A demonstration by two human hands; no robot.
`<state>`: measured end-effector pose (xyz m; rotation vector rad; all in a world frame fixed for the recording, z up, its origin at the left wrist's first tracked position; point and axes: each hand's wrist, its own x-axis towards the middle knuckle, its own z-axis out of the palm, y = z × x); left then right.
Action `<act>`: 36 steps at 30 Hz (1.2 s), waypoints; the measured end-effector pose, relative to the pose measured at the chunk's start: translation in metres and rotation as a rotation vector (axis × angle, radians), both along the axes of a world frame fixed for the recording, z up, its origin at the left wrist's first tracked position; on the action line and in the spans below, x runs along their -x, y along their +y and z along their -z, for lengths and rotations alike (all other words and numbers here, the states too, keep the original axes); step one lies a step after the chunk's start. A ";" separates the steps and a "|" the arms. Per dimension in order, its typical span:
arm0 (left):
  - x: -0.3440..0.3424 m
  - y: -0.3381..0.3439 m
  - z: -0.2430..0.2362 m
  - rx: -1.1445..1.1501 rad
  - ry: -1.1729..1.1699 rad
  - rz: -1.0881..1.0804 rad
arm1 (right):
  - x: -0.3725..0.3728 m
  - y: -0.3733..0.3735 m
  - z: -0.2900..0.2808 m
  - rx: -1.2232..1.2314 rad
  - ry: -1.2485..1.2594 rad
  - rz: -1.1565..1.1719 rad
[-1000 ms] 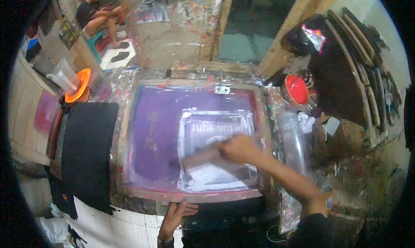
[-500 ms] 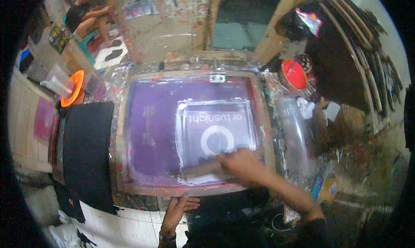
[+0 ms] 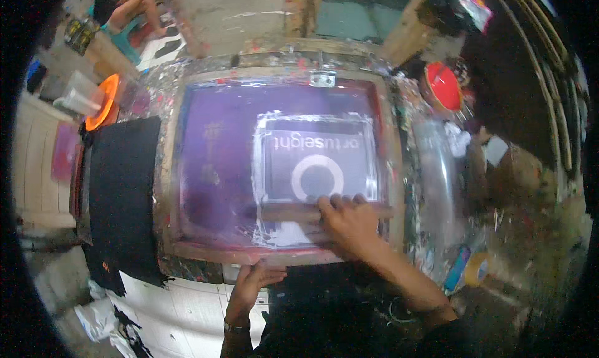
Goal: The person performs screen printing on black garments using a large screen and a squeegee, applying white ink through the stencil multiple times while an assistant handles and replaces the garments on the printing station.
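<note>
Right hand (image 3: 351, 224) grips a squeegee (image 3: 290, 212); left hand (image 3: 251, 284), seemingly uncurled, touches the screen frame (image 3: 215, 254).

The right forearm (image 3: 409, 277) slants up and leftward across the near edge of the bench (image 3: 196, 270) — the right hand (image 3: 350, 224) beyond that edge, back uppermost, fingers bent in a grip. The left forearm (image 3: 236, 342) rises steeply; the left hand (image 3: 253, 282) sits at the edge — fingers extended rightward, thumb apart.
</note>
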<state>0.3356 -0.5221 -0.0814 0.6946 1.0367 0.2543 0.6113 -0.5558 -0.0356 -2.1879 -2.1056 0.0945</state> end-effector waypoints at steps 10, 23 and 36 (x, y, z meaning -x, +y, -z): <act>-0.014 -0.017 -0.012 -0.328 -0.109 -0.066 | 0.039 -0.054 -0.021 -0.397 -0.020 0.147; -0.149 0.130 -0.114 -2.018 0.283 -0.094 | -0.053 0.065 -0.273 -0.580 -0.296 0.186; -0.240 0.250 -0.042 -1.738 0.246 0.673 | -0.079 0.091 -0.335 -0.347 -0.045 0.234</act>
